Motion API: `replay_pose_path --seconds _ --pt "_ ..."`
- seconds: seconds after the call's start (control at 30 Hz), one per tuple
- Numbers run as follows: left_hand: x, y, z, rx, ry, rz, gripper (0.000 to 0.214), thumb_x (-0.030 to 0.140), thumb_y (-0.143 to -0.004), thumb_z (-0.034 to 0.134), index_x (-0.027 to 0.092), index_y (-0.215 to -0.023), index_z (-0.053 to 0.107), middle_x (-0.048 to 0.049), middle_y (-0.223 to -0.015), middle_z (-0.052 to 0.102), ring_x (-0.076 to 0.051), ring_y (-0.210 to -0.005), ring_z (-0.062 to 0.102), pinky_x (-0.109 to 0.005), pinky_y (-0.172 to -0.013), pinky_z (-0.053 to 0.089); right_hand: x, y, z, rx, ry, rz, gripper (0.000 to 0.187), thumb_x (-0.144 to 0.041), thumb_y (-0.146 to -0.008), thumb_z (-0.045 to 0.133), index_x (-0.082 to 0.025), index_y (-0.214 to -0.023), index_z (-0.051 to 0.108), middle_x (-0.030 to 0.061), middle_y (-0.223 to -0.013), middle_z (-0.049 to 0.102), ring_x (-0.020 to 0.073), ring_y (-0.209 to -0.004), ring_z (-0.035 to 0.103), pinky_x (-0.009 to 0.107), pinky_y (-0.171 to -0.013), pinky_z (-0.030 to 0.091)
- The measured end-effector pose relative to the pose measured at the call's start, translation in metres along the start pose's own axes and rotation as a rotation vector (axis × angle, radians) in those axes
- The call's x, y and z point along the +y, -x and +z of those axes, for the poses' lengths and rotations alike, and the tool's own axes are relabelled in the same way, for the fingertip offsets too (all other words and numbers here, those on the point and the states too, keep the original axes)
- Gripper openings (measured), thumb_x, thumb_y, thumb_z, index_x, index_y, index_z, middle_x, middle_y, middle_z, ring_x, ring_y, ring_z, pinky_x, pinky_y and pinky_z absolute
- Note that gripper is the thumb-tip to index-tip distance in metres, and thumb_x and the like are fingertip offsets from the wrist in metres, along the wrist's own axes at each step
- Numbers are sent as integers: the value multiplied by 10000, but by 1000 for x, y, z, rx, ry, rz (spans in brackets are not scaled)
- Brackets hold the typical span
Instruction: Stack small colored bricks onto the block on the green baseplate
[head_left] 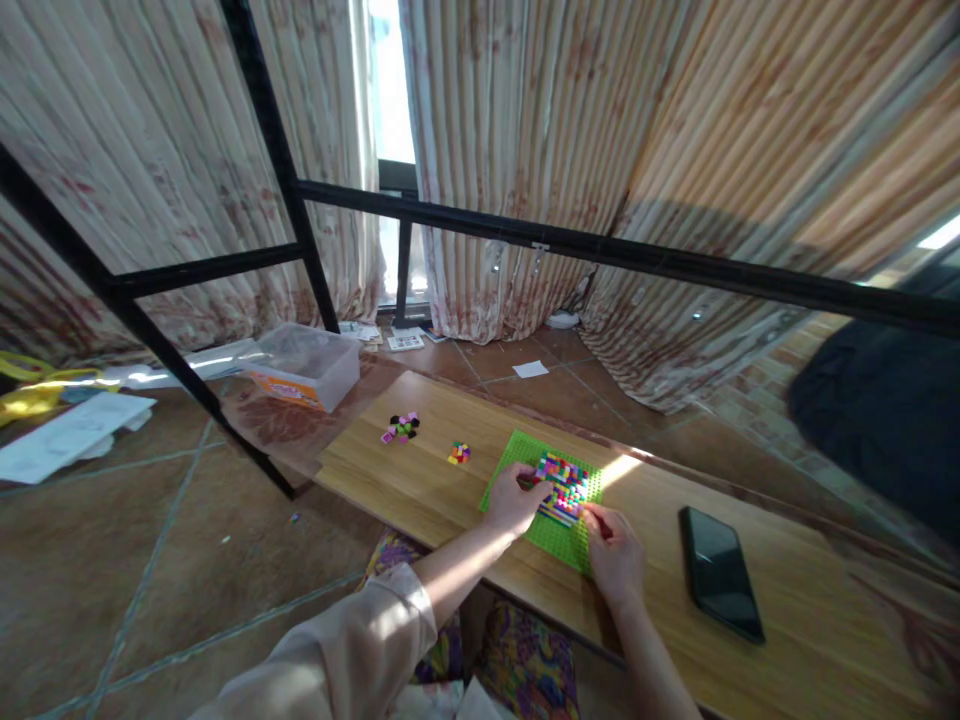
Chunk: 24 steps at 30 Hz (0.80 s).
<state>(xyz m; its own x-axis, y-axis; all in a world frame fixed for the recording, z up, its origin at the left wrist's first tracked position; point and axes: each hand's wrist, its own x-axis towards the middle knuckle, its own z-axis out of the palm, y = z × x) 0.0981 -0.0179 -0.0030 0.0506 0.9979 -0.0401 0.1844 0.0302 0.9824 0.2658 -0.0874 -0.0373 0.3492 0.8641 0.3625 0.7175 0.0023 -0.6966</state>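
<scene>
A green studded baseplate (559, 548) lies on the wooden table, bearing a block of small multicoloured toy bricks (562, 480). My left hand (516, 500) rests at the block's left side, its thumb and forefinger curled in against the bricks. My right hand (616, 555) is at the block's lower right corner, with thumb and forefinger pinched together. Whatever either hand has between its fingertips is too small or hidden to make out. Left of the baseplate lie a small pile of mixed bright bricks (460, 453) and a pile of pink, black and green bricks (401, 428).
A black phone (721, 572) lies on the table (652, 600) to the right. Beyond the table's left end stands a clear plastic box (311, 365) on the floor. A black metal frame (525, 230) crosses in front of the curtains. White paper (530, 369) lies on the tiles.
</scene>
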Motion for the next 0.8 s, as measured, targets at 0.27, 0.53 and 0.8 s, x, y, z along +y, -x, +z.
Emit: replay_pose_path --seconds 0.27,0.53,0.8 --pt "9 13 -22 -100 -106 91 183 269 -790 600 181 -925 686 -23 -824 707 -152 -716 615 -271 -682 491 3 -2 3 -12 44 -58 335 -463 -833 495 -197 -844 699 100 -926 698 252 -862 617 401 -818 467" --pt "-12 -6 -127 85 -253 169 191 218 -828 531 183 -949 674 -26 -839 696 -145 -742 617 -271 -724 500 -26 15 -13 217 7 215 364 -480 -849 511 -182 -943 698 108 -905 706 232 -711 624 345 -660 477" --pt "-42 -48 -195 212 -741 339 198 104 -826 511 162 -969 636 -95 -984 658 -211 -925 609 -362 -858 496 -128 28 55 -146 -152 -108 261 -371 -884 488 -216 -959 685 74 -962 679 189 -825 628 320 -771 496"
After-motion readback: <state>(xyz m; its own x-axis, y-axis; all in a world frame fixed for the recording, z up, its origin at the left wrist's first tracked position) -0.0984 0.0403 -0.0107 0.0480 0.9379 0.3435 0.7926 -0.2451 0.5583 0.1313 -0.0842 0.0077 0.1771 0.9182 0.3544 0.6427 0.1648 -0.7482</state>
